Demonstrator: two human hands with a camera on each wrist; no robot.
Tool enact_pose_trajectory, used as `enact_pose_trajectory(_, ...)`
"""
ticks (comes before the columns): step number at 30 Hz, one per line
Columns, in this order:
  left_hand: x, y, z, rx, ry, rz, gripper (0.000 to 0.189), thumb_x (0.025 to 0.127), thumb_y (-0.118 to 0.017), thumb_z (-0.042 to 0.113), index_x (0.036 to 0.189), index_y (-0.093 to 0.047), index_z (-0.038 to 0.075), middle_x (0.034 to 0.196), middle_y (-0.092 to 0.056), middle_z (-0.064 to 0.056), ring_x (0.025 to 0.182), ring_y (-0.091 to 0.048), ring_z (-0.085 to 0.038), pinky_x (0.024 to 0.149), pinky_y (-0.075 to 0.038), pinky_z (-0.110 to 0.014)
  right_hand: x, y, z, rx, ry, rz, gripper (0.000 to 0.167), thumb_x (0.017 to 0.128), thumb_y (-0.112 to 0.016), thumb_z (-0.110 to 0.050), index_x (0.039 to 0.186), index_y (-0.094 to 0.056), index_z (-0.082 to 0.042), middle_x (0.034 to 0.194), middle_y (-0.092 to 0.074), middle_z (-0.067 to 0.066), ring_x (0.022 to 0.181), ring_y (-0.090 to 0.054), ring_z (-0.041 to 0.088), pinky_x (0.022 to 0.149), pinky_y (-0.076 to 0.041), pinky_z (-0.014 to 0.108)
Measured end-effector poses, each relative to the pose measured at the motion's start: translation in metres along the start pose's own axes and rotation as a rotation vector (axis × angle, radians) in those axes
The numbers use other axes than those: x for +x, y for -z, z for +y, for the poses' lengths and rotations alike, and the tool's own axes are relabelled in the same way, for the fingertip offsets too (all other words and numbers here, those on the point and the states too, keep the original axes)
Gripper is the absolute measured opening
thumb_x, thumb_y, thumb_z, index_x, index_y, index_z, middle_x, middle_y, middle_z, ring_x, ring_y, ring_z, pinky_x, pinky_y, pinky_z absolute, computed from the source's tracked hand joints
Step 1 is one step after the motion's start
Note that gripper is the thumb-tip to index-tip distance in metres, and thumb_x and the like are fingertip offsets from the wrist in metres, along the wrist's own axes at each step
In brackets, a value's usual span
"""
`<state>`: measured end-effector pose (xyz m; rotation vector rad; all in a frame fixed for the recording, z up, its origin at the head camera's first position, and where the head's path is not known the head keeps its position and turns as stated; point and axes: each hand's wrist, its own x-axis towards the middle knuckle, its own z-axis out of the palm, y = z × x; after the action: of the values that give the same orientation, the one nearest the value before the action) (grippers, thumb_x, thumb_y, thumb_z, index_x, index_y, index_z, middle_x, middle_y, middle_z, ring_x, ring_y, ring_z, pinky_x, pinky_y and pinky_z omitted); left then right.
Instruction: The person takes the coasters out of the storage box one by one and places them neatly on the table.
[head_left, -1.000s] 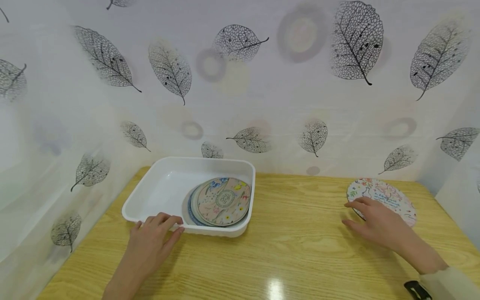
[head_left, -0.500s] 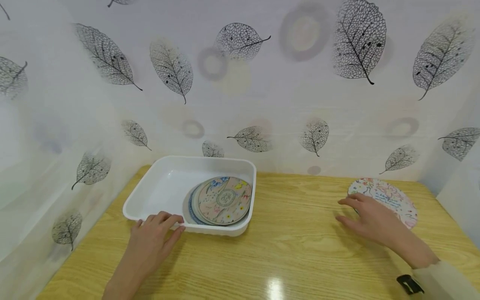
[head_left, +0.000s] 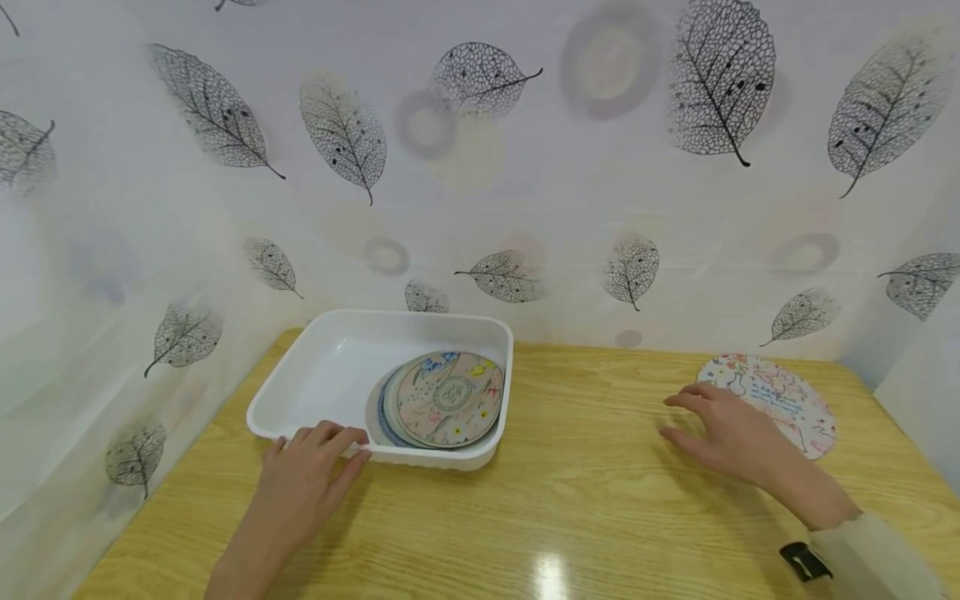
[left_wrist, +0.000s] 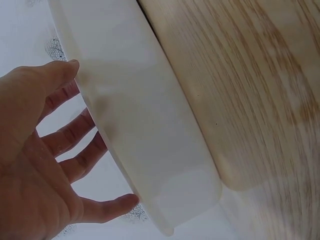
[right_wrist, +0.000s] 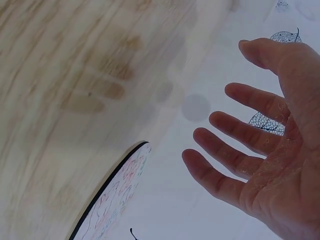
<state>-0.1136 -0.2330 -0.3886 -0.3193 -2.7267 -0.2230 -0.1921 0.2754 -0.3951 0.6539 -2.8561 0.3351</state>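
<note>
At the near rim of a white plastic tray (head_left: 315,383), my left hand (head_left: 303,471) grips the edge, its thumb outside and its fingers over the rim. The left wrist view shows thumb and fingers on either side of the tray's wall (left_wrist: 145,125). Inside the tray, at its right end, several round mats overlap; a pink floral one (head_left: 450,400) lies on top. My right hand (head_left: 727,437) hovers above the table with fingers spread and nothing in them. Behind it lies a white round mat (head_left: 787,400) with colourful print, partly hidden by the hand; its dark edge shows in the right wrist view.
The wood-grain table (head_left: 600,500) stretches between the tray and the white mat. A pale curtain (head_left: 555,208) printed with leaves hangs along the back and both sides.
My right hand has drawn left and slightly toward me, away from the white round mat, uncovering more of it. The left hand keeps its grip on the tray, which stays put.
</note>
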Motion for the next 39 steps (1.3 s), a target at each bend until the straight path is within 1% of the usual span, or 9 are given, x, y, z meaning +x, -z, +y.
enact_pose_trajectory(4,0.0,0.0,0.0,0.002,0.0,0.0,0.015,0.093,-0.076,0.03,0.107,-0.073,0.026,0.1,-0.071,0.003,0.095,-0.07,-0.031,0.077,-0.053,-0.065,0.002,-0.001,-0.003,0.009,0.016,0.013,0.037,0.089,-0.079,-0.033,0.115,-0.075,-0.007,0.115,-0.07,0.017,0.096,-0.07,0.036,0.074,-0.059,0.051)
enact_pose_trajectory(11,0.0,-0.001,0.0,0.003,0.007,0.007,0.016,0.093,-0.076,0.031,0.108,-0.073,0.025,0.1,-0.071,0.002,0.095,-0.07,-0.032,0.078,-0.053,-0.066,0.009,-0.001,-0.013,0.02,0.003,-0.005,0.038,0.091,-0.078,-0.034,0.117,-0.074,-0.008,0.122,-0.068,0.021,0.101,-0.069,0.039,0.075,-0.059,0.052)
enact_pose_trajectory(14,0.001,-0.001,0.0,0.001,0.004,0.014,0.016,0.093,-0.076,0.031,0.107,-0.073,0.025,0.1,-0.071,0.001,0.096,-0.07,-0.033,0.078,-0.053,-0.065,0.013,-0.001,-0.017,0.025,0.007,0.0,0.038,0.091,-0.077,-0.034,0.117,-0.074,-0.008,0.122,-0.068,0.02,0.102,-0.069,0.04,0.074,-0.059,0.052)
enact_pose_trajectory(19,0.001,-0.001,0.0,0.001,0.002,0.015,0.016,0.092,-0.077,0.03,0.106,-0.074,0.024,0.099,-0.071,0.001,0.095,-0.071,-0.034,0.079,-0.052,-0.069,0.018,-0.001,-0.025,0.035,0.019,-0.005,0.038,0.092,-0.077,-0.035,0.118,-0.074,-0.009,0.123,-0.068,0.019,0.103,-0.069,0.038,0.075,-0.06,0.051)
enact_pose_trajectory(22,0.001,-0.001,0.0,0.004,-0.003,0.021,0.015,0.091,-0.077,0.029,0.105,-0.074,0.024,0.098,-0.071,0.001,0.094,-0.071,-0.034,0.078,-0.052,-0.068,0.02,-0.002,-0.029,0.046,0.022,-0.014,0.038,0.092,-0.076,-0.035,0.119,-0.074,-0.008,0.124,-0.068,0.019,0.105,-0.069,0.039,0.079,-0.059,0.052)
enact_pose_trajectory(25,0.0,-0.001,0.0,0.005,-0.01,0.031,0.015,0.091,-0.078,0.029,0.104,-0.073,0.025,0.097,-0.071,0.002,0.094,-0.071,-0.034,0.077,-0.052,-0.068,0.021,-0.003,-0.032,0.053,0.026,-0.016,0.038,0.092,-0.076,-0.035,0.119,-0.074,-0.008,0.124,-0.068,0.019,0.106,-0.068,0.039,0.079,-0.06,0.051)
enact_pose_trajectory(32,0.0,-0.001,-0.001,0.008,-0.021,0.054,0.015,0.09,-0.079,0.029,0.103,-0.073,0.025,0.096,-0.071,0.003,0.092,-0.072,-0.033,0.074,-0.053,-0.066,0.026,-0.003,-0.039,0.048,0.063,0.016,0.036,0.092,-0.076,-0.033,0.118,-0.074,-0.008,0.122,-0.069,0.017,0.103,-0.069,0.037,0.076,-0.06,0.049)
enact_pose_trajectory(39,-0.001,-0.002,0.0,-0.003,-0.011,0.044,0.014,0.091,-0.078,0.029,0.103,-0.073,0.026,0.098,-0.071,0.003,0.093,-0.071,-0.033,0.077,-0.052,-0.066,0.034,-0.004,-0.048,0.045,0.106,0.03,0.034,0.092,-0.076,-0.033,0.117,-0.074,-0.01,0.122,-0.069,0.015,0.102,-0.07,0.034,0.077,-0.06,0.048)
